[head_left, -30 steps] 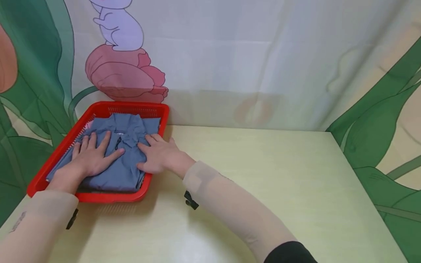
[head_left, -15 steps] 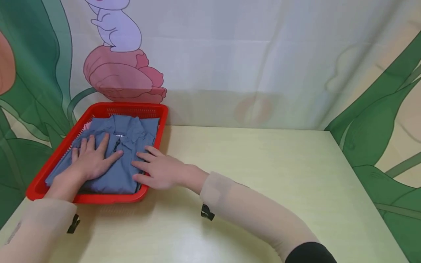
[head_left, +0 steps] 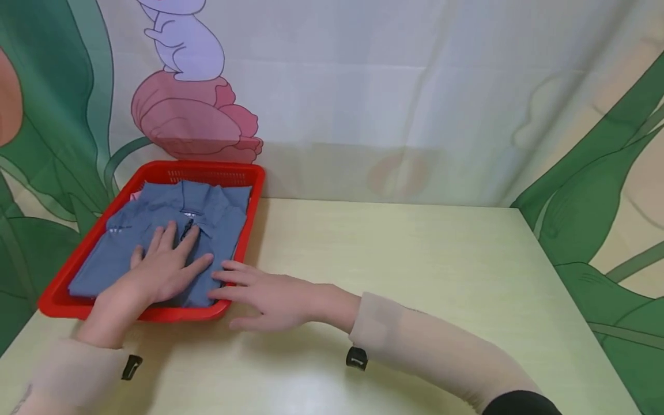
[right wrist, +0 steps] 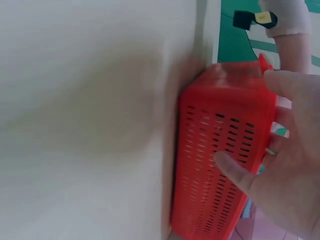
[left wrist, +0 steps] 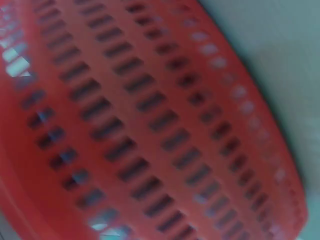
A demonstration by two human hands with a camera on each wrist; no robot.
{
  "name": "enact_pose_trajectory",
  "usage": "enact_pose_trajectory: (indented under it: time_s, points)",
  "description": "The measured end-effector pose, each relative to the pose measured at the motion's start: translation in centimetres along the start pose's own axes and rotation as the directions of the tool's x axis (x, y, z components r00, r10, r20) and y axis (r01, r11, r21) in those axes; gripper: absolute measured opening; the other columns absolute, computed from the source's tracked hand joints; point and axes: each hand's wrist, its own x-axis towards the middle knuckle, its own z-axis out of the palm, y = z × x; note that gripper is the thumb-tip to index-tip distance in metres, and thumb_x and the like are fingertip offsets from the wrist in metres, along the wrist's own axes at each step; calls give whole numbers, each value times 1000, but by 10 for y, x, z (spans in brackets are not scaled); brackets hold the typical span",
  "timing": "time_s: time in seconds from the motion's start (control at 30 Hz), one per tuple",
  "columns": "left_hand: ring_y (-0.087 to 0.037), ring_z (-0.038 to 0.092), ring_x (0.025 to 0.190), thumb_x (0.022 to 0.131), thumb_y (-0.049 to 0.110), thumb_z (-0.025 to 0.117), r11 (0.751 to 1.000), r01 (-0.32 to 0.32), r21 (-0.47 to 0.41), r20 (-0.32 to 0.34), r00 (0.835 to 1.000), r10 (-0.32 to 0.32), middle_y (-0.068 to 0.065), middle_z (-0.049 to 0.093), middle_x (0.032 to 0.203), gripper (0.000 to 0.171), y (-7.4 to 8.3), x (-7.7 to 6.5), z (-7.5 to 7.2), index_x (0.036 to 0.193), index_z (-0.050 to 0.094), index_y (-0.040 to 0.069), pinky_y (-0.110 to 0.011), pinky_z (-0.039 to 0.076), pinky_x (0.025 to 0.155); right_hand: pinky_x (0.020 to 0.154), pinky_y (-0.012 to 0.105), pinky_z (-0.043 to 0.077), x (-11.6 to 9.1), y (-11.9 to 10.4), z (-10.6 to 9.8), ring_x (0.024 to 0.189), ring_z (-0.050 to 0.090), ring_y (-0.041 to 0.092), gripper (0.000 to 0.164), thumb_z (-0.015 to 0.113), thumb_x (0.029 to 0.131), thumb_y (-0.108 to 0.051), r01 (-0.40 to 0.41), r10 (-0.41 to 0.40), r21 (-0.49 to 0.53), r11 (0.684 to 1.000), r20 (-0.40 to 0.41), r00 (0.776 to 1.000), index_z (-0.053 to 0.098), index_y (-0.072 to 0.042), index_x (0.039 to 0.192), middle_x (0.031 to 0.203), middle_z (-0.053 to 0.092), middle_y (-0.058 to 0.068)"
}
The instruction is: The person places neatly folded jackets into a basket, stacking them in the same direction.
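Note:
A red plastic basket [head_left: 255, 214] stands on the table at the left in the head view. Folded blue clothing, apparently a zip-neck shirt [head_left: 150, 204], lies inside it. My left hand [head_left: 158, 274] rests on this shirt with fingers spread, beside the dark zip pull. At the basket's right front corner, my right hand [head_left: 270, 297] has its straight fingers over the rim and its thumb outside. From the right wrist, that hand [right wrist: 295, 160] is beside the slotted outer basket wall [right wrist: 215, 150]. Only blurred basket slots [left wrist: 125, 100] fill the left wrist view; no fingers show there.
A pale table [head_left: 415, 276] extends to the right of the basket. Behind it hangs a printed curtain [head_left: 337, 104]. A bit of pink cloth [head_left: 135, 196] peeks out at the basket's left side, under the blue shirt.
My right hand has drawn back from the shirt toward me, along the basket's right side to the front corner. My left hand has slid right and nearer over the shirt, uncovering its left part.

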Motion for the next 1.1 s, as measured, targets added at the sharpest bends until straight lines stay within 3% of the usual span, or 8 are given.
enact_pose_trajectory:
  time_s: [0.17,0.33,0.47,0.77,0.93,1.1]
  points:
    - [-63,3,144,100,52,56,999,-42,1,-41,998,42,-41,4,160,89,24,-4,0,161,20,-2,-84,7,105,119,19,10,-25,4,9,153,-13,5,67,55,106,-29,39,-36,84,996,-39,999,25,-20,165,172,1,-2]
    - [-59,6,147,102,44,57,995,-96,0,-44,994,96,-35,9,163,79,40,-7,-1,162,25,4,-83,8,106,119,21,17,-48,10,12,152,-6,2,72,56,106,-31,-19,22,153,988,-16,1000,17,-25,166,171,-6,-9]
    - [-57,11,147,105,35,52,993,-116,13,-23,993,116,-33,14,163,69,43,-6,2,161,27,4,-81,11,107,120,26,22,-67,17,18,154,4,5,73,55,107,-34,-101,99,180,978,24,995,15,-27,166,171,-6,-9]
    - [-58,16,145,104,37,53,994,-101,36,-2,995,101,-34,18,162,72,43,5,5,161,26,3,-81,16,107,121,37,26,-103,34,18,154,15,14,70,55,107,-34,-227,222,255,940,48,974,19,-25,166,171,-3,-7]
    - [-56,20,145,103,31,57,990,-118,71,-76,989,124,-34,23,160,69,50,6,4,158,33,0,-80,21,106,122,40,24,-115,41,15,155,13,14,69,54,107,-35,-259,260,276,925,37,965,20,-26,166,171,-2,-8]
    - [-53,23,146,101,27,60,987,-153,45,-160,974,158,-32,26,160,65,65,-2,3,157,38,1,-78,22,108,122,40,23,-125,46,12,155,14,14,69,56,106,-34,-309,321,240,920,-11,947,21,-26,166,171,2,-7]
